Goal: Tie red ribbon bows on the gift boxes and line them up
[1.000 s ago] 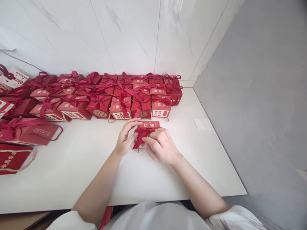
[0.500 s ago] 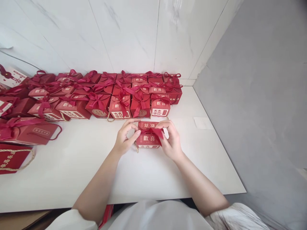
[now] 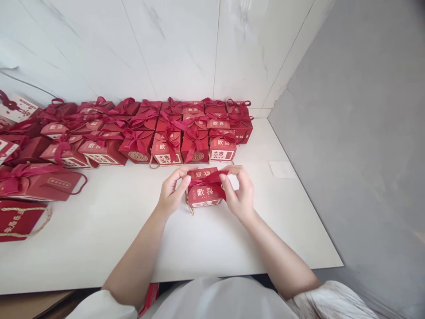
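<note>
A red gift box (image 3: 204, 195) with pale lettering stands on the white table between my two hands. Dark red ribbon (image 3: 212, 178) is knotted across its top, and a twisted cord handle (image 3: 190, 207) hangs at its left side. At the box's left end, my left hand (image 3: 172, 188) is closed, thumb and forefinger pinching the ribbon at the left edge. My right hand (image 3: 239, 190) pinches the ribbon on the right, drawn out from the knot between thumb and fingertips. One ribbon tail slants down the front of the box near the right thumb.
Several rows of red gift boxes (image 3: 134, 148) with ribbon bows stand along the tiled wall behind. A larger red box (image 3: 63, 181) and a red bag with cord handle (image 3: 23, 221) lie at the left. A white paper (image 3: 281, 169) rests on the table's right side.
My right hand has moved slightly right, drawing the ribbon out tighter and straighter from the knot. The box has turned a little and shifted slightly left.
</note>
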### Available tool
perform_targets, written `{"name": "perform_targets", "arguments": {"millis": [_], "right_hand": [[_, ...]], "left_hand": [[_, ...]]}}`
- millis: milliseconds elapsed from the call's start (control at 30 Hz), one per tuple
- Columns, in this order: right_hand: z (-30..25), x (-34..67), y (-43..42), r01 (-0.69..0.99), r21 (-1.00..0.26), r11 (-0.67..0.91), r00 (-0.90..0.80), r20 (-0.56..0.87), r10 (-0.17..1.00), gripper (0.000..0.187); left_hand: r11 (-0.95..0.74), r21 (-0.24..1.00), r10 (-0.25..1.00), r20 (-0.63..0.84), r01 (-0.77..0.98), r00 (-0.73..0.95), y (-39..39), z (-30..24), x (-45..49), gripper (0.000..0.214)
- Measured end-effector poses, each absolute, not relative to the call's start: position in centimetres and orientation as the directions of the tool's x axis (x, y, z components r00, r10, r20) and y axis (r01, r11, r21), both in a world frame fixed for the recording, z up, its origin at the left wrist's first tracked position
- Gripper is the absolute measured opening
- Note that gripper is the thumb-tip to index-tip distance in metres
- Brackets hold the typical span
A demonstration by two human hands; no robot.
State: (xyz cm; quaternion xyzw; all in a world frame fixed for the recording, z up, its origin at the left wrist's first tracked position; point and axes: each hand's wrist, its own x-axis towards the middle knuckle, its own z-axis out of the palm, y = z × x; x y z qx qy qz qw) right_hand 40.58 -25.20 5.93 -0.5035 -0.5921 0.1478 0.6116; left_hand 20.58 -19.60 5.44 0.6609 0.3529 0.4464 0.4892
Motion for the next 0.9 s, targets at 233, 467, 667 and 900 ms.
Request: {"name": "perform_targets", "arguments": {"millis": [233,467,667,900], "right_hand": [[6.3,39.0,-27.0,0.522,-0.092,0.848,-0.529,0.745,0.406,0.014],[6.4,38.4,-26.8,0.439,-0.249,0.863,-0.601,0.633,0.489,0.012],[6.0,38.3,-26.8,0.445,-0.288,0.848,-0.603,0.604,0.521,0.015],[7.2,39.7,-26.4,0.286,-0.636,0.717,-0.362,0.621,0.695,0.018]], "left_hand": [[-0.217,0.975,0.942,0.196,0.05,0.274,-19.1,5.2,20.6,0.027],[0.19,0.944,0.962,-0.125,-0.268,0.244,-18.7,5.4,20.4,0.031],[0.038,0.978,0.906,0.052,-0.203,0.42,-18.9,5.8,19.6,0.031],[0.025,0.998,0.843,-0.049,0.051,0.536,-19.4,6.9,19.2,0.042]]}}
